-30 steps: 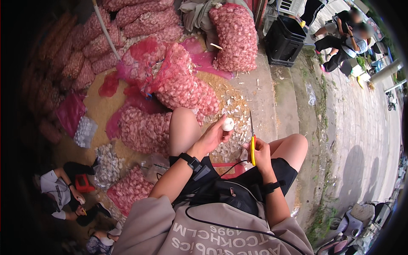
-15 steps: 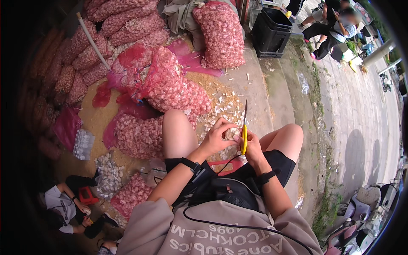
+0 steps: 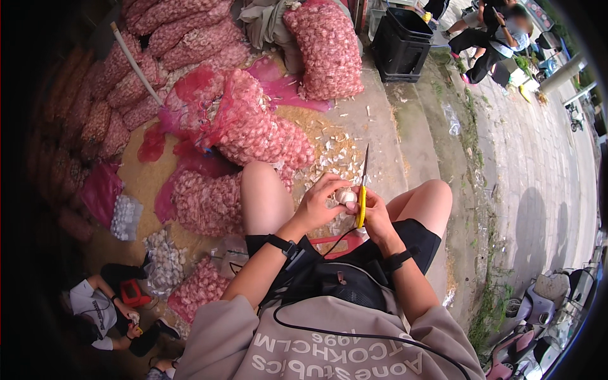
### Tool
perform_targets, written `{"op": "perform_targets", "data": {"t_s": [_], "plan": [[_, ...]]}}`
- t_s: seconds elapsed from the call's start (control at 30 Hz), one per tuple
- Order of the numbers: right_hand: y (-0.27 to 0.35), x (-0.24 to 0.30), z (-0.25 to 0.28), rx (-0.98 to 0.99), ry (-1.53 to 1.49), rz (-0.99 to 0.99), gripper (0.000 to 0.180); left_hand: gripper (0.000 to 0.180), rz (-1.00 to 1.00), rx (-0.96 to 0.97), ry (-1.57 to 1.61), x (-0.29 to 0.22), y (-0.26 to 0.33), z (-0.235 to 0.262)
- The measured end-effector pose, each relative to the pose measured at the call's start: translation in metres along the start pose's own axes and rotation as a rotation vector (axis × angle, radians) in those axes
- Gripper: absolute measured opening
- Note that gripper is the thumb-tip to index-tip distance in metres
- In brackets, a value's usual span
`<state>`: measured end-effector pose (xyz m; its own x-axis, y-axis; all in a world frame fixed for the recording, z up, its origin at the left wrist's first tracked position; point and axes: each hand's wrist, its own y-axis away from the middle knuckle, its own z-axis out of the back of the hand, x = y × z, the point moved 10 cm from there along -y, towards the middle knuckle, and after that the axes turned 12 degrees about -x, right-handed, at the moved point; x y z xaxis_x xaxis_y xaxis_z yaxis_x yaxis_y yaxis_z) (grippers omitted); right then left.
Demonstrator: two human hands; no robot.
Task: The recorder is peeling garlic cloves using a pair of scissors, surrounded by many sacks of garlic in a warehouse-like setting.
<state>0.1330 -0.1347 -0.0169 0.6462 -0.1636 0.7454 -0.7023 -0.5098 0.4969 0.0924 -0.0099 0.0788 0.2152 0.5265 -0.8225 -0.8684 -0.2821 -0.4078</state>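
Observation:
A whitish garlic bulb [image 3: 345, 196] sits between my hands, above the gap between my knees. The fingers and thumb of my left hand [image 3: 322, 201] curl round its left side and grip it. My right hand [image 3: 376, 216] is closed round the yellow-handled scissors [image 3: 361, 208], whose thin dark blade points away from me. Fingertips of the right hand meet the bulb's right side, close beside the yellow handle. Part of that handle is hidden in the palm. Pale garlic skins and stem scraps [image 3: 332, 155] lie on the ground beyond my hands.
Full pink net sacks of garlic [image 3: 263, 130] lie ahead and to the left, with stacked sacks [image 3: 190, 44] behind. A black crate [image 3: 402, 47] stands at the far right. At lower left a co-worker [image 3: 95, 307] sits near white bulbs [image 3: 163, 263]. Parked scooters [image 3: 538, 310] stand at right.
The garlic bulb has turned in my fingers and now shows a smoother, whiter side. My left fingers have shifted slightly round it. The scissors stay in my right hand, nearly unmoved.

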Motion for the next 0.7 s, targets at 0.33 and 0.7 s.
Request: {"op": "perform_targets", "data": {"t_s": [0.33,0.7], "plan": [[0.003,0.023,0.001,-0.044,0.125,0.275,0.043,0.042,0.725,0.193,0.718,0.059,0.023,-0.031],[0.005,0.033,-0.002,-0.137,0.415,0.401,0.036,0.052,0.735,-0.045,0.853,0.072,0.020,-0.013]]}}
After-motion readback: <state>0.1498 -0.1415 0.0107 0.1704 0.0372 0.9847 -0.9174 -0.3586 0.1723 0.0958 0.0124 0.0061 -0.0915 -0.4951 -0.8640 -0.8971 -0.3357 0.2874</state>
